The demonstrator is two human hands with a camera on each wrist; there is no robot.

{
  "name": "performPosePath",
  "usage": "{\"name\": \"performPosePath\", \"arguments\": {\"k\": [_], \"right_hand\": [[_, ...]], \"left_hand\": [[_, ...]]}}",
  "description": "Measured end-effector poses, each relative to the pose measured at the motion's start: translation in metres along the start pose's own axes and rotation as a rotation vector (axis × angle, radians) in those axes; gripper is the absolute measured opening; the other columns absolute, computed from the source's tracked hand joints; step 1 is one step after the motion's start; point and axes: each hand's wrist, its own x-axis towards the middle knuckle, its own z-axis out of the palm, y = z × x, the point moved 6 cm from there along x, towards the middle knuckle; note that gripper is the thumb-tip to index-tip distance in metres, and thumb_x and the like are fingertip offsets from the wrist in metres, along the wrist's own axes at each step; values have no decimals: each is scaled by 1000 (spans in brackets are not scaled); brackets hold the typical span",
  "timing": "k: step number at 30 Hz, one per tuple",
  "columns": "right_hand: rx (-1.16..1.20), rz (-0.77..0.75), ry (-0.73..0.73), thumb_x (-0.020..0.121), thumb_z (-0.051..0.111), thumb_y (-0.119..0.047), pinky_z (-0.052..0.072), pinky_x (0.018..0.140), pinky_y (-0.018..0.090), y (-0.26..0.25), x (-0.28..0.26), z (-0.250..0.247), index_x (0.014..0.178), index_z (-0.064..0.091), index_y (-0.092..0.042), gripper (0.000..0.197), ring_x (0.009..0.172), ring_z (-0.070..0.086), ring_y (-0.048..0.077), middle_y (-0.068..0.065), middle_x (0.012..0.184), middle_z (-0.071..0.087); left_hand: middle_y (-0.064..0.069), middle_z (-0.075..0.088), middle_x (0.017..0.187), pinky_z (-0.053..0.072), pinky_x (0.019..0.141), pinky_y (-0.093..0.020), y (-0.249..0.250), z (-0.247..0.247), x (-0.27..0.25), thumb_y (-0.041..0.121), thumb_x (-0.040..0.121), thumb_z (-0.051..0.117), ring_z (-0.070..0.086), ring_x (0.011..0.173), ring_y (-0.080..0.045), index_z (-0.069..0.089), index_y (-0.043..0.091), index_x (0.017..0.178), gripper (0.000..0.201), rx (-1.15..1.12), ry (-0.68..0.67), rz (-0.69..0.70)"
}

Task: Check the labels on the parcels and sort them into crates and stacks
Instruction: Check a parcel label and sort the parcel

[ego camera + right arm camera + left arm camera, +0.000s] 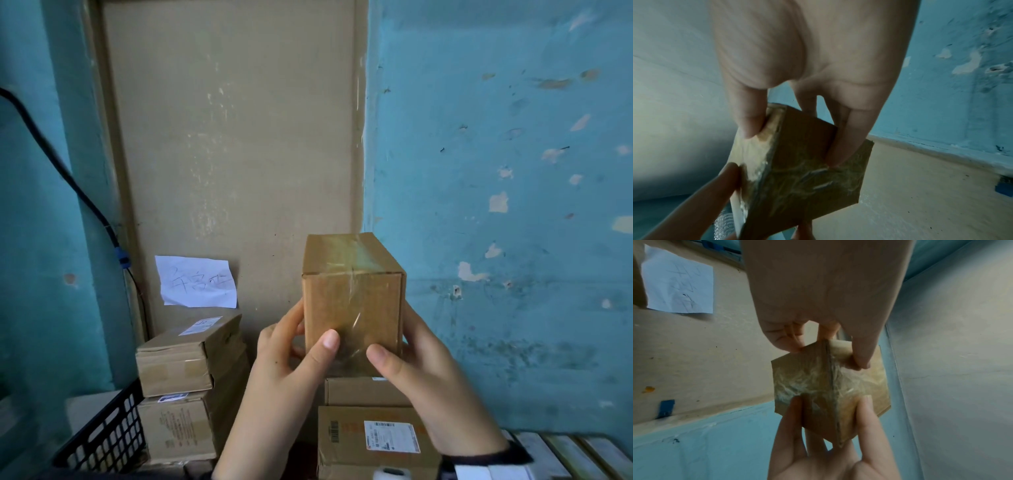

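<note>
A peeling turquoise wall (496, 137) is seen behind the work area, with a tall beige board (233, 120) set against it and a black cable (61, 168) hanging down at the left. A white handwritten note (197, 281) is fixed low on the board; its writing cannot be read. Two stacks of cardboard parcels are seen below: a left stack (181, 387) beside a black lattice crate (106, 435), and a near stack (370, 435) whose front box carries a printed shipping label (391, 437), too small to read. The surface under the stacks is hidden.

A small taped cardboard box (352, 298) is held up in the air at the centre, above the near stack. Its long axis is pointed away from the person toward the board, with one end face turned to the head camera. No label is shown on the visible faces.

The box is pinched at its lower corners by the left hand (291, 370) and the right hand (428, 387), thumbs laid on the near face and fingers (846, 138) curled onto the sides. The far end of the box is hidden.
</note>
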Motion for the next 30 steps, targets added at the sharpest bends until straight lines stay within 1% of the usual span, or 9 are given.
{"name": "performPosePath", "arguments": {"k": [2, 4, 8, 11, 13, 16, 19, 24, 30], "right_hand": [[28, -3, -1, 65, 70, -49, 52, 84, 16, 0, -1, 1, 140, 46, -29, 81, 106, 66, 2, -17, 118, 68], [49, 9, -19, 66, 70, -47, 51, 83, 13, 2, -2, 2, 139, 46, -27, 79, 106, 66, 3, -17, 118, 68], [73, 29, -62, 67, 73, -51, 52, 94, 27, 4, -2, 6, 139, 44, -34, 80, 111, 64, 5, -18, 125, 65], [134, 37, -115, 69, 77, -58, 46, 104, 44, 5, -3, 10, 137, 49, -34, 78, 120, 61, 16, -7, 135, 60], [152, 28, -135, 71, 75, -61, 41, 106, 52, 3, -3, 12, 136, 51, -35, 74, 126, 56, 20, -3, 138, 57], [125, 15, -127, 70, 72, -67, 42, 106, 52, 0, -1, 12, 130, 54, -40, 69, 126, 56, 17, -6, 136, 59], [82, 22, -103, 65, 73, -68, 46, 104, 49, -1, 1, 13, 122, 57, -47, 62, 119, 61, 13, -11, 128, 64], [4, 7, -82, 72, 69, -51, 45, 104, 47, -4, 5, 13, 116, 60, -51, 45, 118, 61, 10, -13, 122, 67], [49, 0, -56, 69, 69, -46, 48, 101, 44, -10, 6, 11, 108, 65, -49, 40, 112, 65, 11, -12, 116, 70]], "left_hand": [[1, 60, 127, 51, 99, -44, 0, 0, 1, 74, 61, 66, 66, 107, -13, 60, 42, 129, 76, -2, 14, 11], [-2, 60, 131, 48, 103, -47, -1, -1, 2, 73, 64, 68, 62, 116, -15, 60, 36, 131, 77, -28, 19, 14], [1, 62, 131, 45, 105, -48, -5, -3, 2, 75, 60, 71, 59, 123, -17, 60, 32, 127, 80, -103, 28, -1], [8, 68, 119, 51, 94, -32, -3, 0, 0, 64, 56, 71, 64, 113, -8, 56, 27, 128, 83, -126, 10, -10], [7, 69, 117, 50, 92, -31, -3, 1, 0, 61, 56, 71, 64, 112, -10, 54, 25, 128, 82, -136, 17, -14], [4, 69, 119, 49, 98, -40, -2, 1, 0, 59, 60, 71, 64, 114, -12, 54, 24, 128, 78, -144, 26, -6], [5, 69, 118, 50, 96, -35, 2, 1, 0, 62, 58, 69, 65, 110, -8, 55, 25, 127, 79, -120, 31, 19], [5, 70, 113, 50, 97, -40, 3, -1, 1, 61, 61, 66, 65, 109, -12, 58, 25, 121, 71, -94, 52, 30], [4, 70, 110, 49, 86, -28, 6, -2, 2, 63, 60, 64, 64, 107, -11, 59, 23, 118, 70, -72, 56, 61]]}}
